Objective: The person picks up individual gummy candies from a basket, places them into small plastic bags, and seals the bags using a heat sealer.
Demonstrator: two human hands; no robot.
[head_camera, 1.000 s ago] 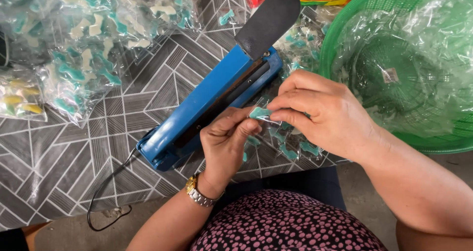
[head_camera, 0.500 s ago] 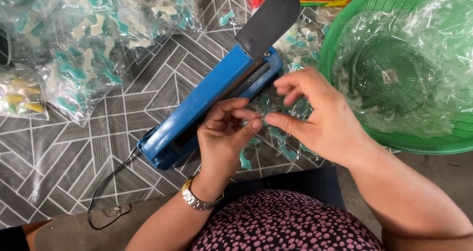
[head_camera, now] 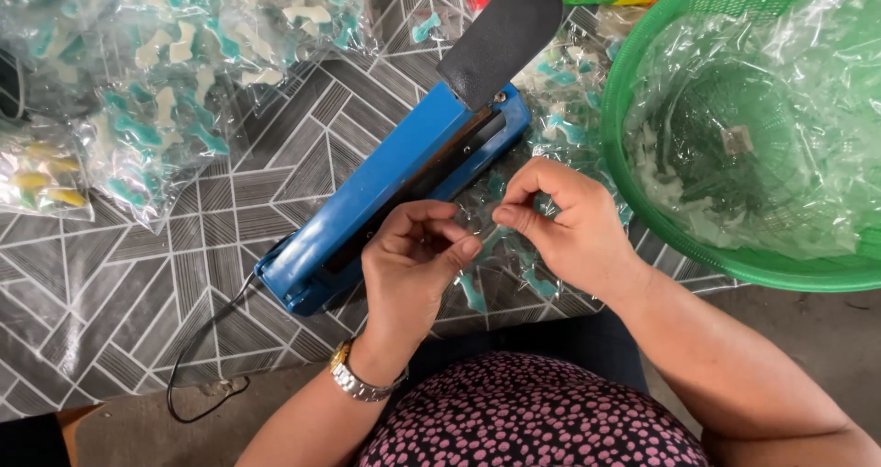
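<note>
Item: small clear bag (head_camera: 486,242), holding teal-and-white pieces, pinched between your two hands just below the centre of the view, over the near edge of the worktop.

Worktop (head_camera: 119,311): covered in a grey cloth with a white geometric line pattern. Its near edge runs across the lower part of the view; bare grey floor (head_camera: 808,329) shows beyond it at 4 o'clock. No more of the room is in view.

Left hand (head_camera: 413,261): fingers curled in, thumb and forefinger closed on the bag's left end. A metal wristwatch (head_camera: 360,380) sits on that wrist.

Right hand (head_camera: 564,228): fingers bunched, thumb and forefinger closed on the bag's right end, the two hands' fingertips nearly meeting.

Blue heat sealer (head_camera: 395,196): lies at 11 o'clock of the bag, running diagonally, its black handle pad (head_camera: 500,36) raised at 12 o'clock. Its black cord (head_camera: 197,366) trails off the worktop at 8 o'clock.

Filled clear bags (head_camera: 174,100): heaped at 10 o'clock, teal and white contents; one bag with yellow pieces (head_camera: 41,183) at 9 o'clock. More lie under your hands.

Green mesh basket (head_camera: 642,219): at 2 o'clock, lined with crumpled clear plastic.
</note>
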